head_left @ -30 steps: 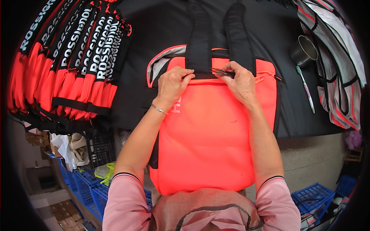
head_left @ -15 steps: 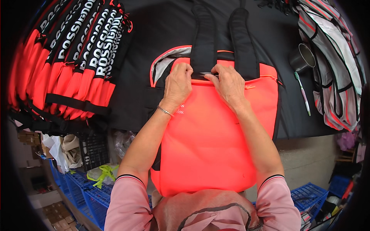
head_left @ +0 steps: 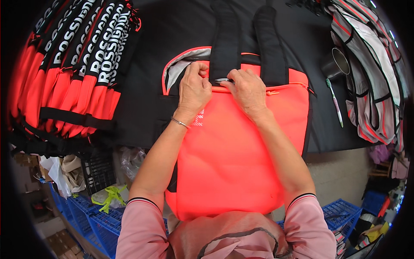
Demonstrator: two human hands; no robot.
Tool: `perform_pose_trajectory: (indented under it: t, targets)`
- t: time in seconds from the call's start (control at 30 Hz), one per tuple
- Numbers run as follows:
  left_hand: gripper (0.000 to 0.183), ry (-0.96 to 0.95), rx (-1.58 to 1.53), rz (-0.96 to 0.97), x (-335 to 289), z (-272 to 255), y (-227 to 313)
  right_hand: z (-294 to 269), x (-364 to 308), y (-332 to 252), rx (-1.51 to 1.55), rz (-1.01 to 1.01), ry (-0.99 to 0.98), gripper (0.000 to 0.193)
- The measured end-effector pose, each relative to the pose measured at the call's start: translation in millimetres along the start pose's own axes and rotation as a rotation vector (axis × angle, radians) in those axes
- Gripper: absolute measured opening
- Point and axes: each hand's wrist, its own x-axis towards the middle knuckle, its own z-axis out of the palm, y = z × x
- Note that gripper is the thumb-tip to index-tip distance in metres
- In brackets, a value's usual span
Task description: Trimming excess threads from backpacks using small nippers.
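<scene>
I have the orange-red backpack (head_left: pixel 233 151) lying flat in the middle of my view, its upper part on the black tabletop (head_left: pixel 325 129) and its lower part reaching past the near edge, toward the person's body. Two black shoulder straps (head_left: pixel 226 39) stretch away from me over the tabletop. My right grip (head_left: pixel 250 90) is at the base of the left strap, thumb and fingers pinched together on a small metal tool (head_left: pixel 222 80); I see only its tip, pointing left, just above the orange zip (head_left: pixel 286 88). My left grip (head_left: pixel 195 88) is on the other side of that strap, fingers curled in by the bag's upper edge, and I cannot tell from this angle whether the fingertips have hold of anything. Beside it, at the bag's upper left corner, a grey lining (head_left: pixel 176 72) shows through an opening. Off to my left I have a row of red and black bags (head_left: pixel 64 95) packed close together. To my right a dark cup (head_left: pixel 334 67) is tipped with its mouth facing right, a toothbrush (head_left: pixel 334 103) lies near it, and grey and white pieces with orange trim (head_left: pixel 375 77) are heaped beyond
</scene>
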Motion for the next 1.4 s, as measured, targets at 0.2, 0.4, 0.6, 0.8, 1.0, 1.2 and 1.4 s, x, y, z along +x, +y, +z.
perform_pose_trajectory:
  t: [0.2,0.4,0.6,0.8,1.0,1.2,1.4]
  targets:
    - [0.029,-0.003,-0.003,-0.012,0,1,-1,-4,7,-1,0.004,0.045,-0.057,0.030]
    - [0.023,-0.009,-0.070,-0.059,-3,-4,3,-26,30,25,0.985,0.719,-0.088,0.031]
    - [0.033,-0.104,0.474,0.362,-39,9,42,-22,41,50,0.868,0.791,0.088,0.044]
    - [0.043,-0.244,0.408,0.347,-37,6,45,-14,40,34,0.582,0.743,0.053,0.032]
    - [0.055,-0.117,0.663,0.268,-6,5,25,-7,34,37,0.782,0.727,0.172,0.025]
    - [0.061,-0.308,0.581,0.254,-26,8,32,2,27,75,1.126,0.773,0.315,0.021]
    - [0.060,-0.460,0.271,0.221,-89,-23,50,1,31,61,0.987,0.750,0.233,0.017]
